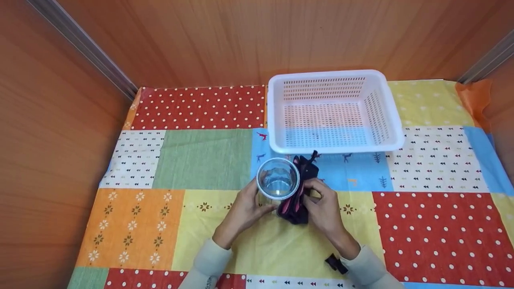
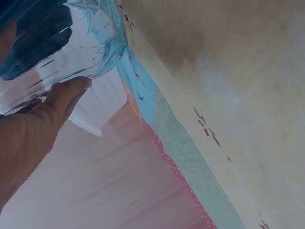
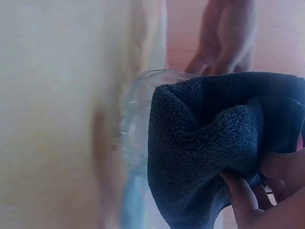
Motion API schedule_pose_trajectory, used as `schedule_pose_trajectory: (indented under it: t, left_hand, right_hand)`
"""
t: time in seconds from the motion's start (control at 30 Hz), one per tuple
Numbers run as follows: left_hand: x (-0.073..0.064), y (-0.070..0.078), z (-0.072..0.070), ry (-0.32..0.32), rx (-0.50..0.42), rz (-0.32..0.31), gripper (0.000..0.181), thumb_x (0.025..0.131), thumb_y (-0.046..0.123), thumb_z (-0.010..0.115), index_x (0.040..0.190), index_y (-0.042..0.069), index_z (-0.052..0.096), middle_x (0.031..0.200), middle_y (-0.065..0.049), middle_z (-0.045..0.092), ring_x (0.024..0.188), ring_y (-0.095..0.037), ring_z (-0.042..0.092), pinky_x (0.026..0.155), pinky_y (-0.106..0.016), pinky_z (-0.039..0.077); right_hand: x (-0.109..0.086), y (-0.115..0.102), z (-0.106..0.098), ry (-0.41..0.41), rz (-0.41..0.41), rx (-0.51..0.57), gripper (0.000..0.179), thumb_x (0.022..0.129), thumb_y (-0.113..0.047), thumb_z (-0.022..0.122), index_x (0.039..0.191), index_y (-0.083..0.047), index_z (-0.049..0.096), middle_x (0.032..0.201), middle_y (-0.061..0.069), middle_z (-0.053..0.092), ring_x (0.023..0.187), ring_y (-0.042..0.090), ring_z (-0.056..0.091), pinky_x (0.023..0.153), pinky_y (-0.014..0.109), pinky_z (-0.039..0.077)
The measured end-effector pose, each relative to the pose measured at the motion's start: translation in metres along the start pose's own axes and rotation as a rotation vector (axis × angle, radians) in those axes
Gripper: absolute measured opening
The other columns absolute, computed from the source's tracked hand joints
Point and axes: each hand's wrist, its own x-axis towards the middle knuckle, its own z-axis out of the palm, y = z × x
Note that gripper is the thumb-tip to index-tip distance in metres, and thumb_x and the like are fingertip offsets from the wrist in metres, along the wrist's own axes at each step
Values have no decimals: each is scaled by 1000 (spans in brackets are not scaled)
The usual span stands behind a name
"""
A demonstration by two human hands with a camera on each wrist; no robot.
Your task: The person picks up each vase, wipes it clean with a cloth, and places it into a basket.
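Observation:
A clear drinking glass (image 1: 278, 179), its round rim facing up in the head view, is in my left hand (image 1: 249, 206). The fingers wrap its side and the thumb lies along the near side. In the left wrist view the see-through wall of the glass (image 2: 93, 52) shows dark fabric behind it. My right hand (image 1: 322, 204) pinches a dark, fuzzy cloth (image 3: 200, 138) with pink parts, bunched in folds. This cloth sits against the right side of the glass in the head view and hides part of it in the right wrist view.
A white plastic basket (image 1: 335, 149) with perforated walls stands just beyond the hands. The patchwork cloth (image 1: 209, 160) covers the table. Near my right cuff lies a small black strap-like piece (image 1: 336, 263). Wooden panels (image 1: 225, 44) rise behind and at both sides.

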Motion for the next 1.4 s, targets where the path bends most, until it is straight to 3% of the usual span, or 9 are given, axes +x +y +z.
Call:
schedule_pose_trajectory:
  t: [0.2,0.43,0.7,0.9,1.13,1.4]
  left_hand:
    - [0,1,-1,3,9,-14,92,84,9,89,161,6,40,155,-15,55,146,-30,50,121,-48,42]
    - [0,1,0,7,19,3,94,83,8,90,161,4,39,156,-16,55,146,-34,50,121,-50,42]
    - [1,0,0,4,0,-11,94,82,3,89,161,4,39,156,-17,54,146,-35,49,121,-51,41]
    - [0,3,0,12,12,-20,95,83,6,90,162,5,38,157,-17,53,147,-35,48,121,-51,41]
    - [-1,1,1,22,31,8,94,80,3,91,160,6,41,156,-14,55,146,-31,49,120,-47,44]
    - [-1,1,2,28,28,24,94,81,5,91,161,5,40,156,-15,55,146,-33,49,120,-50,43]
  right_hand:
    - [1,0,1,13,-8,-16,23,87,23,64,97,5,73,104,16,71,106,8,64,84,22,61]
    - [-1,14,-2,-8,-9,-69,21,88,19,65,98,3,73,104,12,71,107,15,65,83,28,63]
    - [-2,32,-7,-28,19,-166,21,88,16,69,97,-2,74,101,9,73,103,20,67,90,32,57]
    - [0,27,-7,-35,-2,-127,22,88,16,70,98,-2,76,102,8,74,104,14,66,90,29,58]
    - [3,3,-3,-30,-7,-10,23,87,21,66,98,3,74,105,13,71,107,8,64,82,23,62]
    - [4,-4,-3,-20,27,-17,21,87,22,65,96,5,73,104,13,70,107,11,65,85,23,61]
